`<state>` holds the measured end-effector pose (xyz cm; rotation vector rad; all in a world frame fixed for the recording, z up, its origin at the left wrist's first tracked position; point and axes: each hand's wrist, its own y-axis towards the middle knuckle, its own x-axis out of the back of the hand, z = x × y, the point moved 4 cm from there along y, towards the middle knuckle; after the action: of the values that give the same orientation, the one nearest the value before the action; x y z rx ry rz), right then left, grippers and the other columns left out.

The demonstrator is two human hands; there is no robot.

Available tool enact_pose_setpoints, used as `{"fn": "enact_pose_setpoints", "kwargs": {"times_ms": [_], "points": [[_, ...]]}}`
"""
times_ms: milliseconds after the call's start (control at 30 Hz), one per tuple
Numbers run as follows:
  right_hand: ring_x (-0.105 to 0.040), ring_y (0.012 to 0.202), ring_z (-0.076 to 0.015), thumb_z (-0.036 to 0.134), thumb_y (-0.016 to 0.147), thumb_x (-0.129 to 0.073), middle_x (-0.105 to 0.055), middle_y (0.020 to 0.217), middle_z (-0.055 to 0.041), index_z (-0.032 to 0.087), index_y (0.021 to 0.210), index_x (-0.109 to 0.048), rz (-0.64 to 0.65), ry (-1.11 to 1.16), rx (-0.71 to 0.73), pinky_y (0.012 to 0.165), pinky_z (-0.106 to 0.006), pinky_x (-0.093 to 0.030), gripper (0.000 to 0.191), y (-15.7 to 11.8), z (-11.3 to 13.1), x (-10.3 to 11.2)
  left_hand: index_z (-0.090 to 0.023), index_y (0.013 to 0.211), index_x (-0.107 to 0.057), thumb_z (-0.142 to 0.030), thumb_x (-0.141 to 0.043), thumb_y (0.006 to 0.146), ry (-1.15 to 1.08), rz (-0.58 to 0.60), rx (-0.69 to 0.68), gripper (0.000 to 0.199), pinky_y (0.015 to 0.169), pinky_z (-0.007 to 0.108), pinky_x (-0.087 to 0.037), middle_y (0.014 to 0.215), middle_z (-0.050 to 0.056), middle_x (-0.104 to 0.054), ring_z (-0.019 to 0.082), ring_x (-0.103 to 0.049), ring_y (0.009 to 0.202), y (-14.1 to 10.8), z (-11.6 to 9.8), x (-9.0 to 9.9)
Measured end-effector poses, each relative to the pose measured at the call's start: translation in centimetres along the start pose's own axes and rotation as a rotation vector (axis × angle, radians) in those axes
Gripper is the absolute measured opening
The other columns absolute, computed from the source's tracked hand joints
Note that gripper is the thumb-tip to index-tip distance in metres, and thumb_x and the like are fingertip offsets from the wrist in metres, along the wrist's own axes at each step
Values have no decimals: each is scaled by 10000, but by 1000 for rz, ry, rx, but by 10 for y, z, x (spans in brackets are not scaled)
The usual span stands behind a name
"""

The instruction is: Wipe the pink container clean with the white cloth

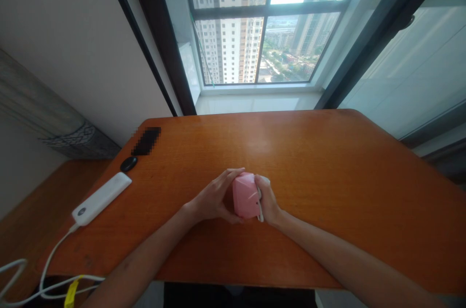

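- Left hand [213, 199]: fingers curled, closed against a pink box [245, 196].
- Right hand [267, 199]: fingers wrapped firmly around the box's other side.
- Table [327, 162], left edge: white power bank [101, 199], black disc [128, 164].

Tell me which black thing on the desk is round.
The small black disc beside the white charger; the other black thing is a blurred-out rectangle.

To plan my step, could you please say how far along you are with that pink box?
Nothing looks finished. In hand: your left hand and right hand hold the pink box, a white strip at its edge. Apparently left: the white power bank and black disc lie untouched on the wooden table.
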<state>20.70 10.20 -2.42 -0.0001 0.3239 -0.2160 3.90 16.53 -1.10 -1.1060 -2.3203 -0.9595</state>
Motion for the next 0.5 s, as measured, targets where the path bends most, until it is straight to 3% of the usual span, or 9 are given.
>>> {"fn": "enact_pose_setpoints", "kwargs": {"times_ms": [200, 400, 500], "points": [[-381, 524, -148, 846, 858, -655, -490, 530, 6, 232, 594, -564, -53, -37, -2, 492, -291, -357, 675, 0, 0, 2, -268, 1727, -320, -584, -1013, 722, -183, 53, 158, 1260, 1132, 526, -592, 1565, 183, -617, 389, -696, 1322, -2, 8, -2], [-406, 523, -150, 840, 832, -677, -504, 530, 4, 229, 596, -578, -65, -27, -3, 485, -293, -360, 662, 0, 1, 1, -272, 1706, -391, -666, -1010, 675, -35, 38, 178, 1266, 1197, 590, -523, 1574, 189, -611, 426, -646, 1366, -3, 9, 1], [-438, 516, -158, 824, 840, -684, -522, 523, -3, 229, 587, -583, -85, -23, -6, 487, -297, -368, 655, 0, -3, 3, -275, 1720, -346, -645, -1012, 670, 17, 37, 159, 1297, 1226, 605, -497, 1595, 185, -589, 431, -627, 1400, -4, 11, -1]]}}
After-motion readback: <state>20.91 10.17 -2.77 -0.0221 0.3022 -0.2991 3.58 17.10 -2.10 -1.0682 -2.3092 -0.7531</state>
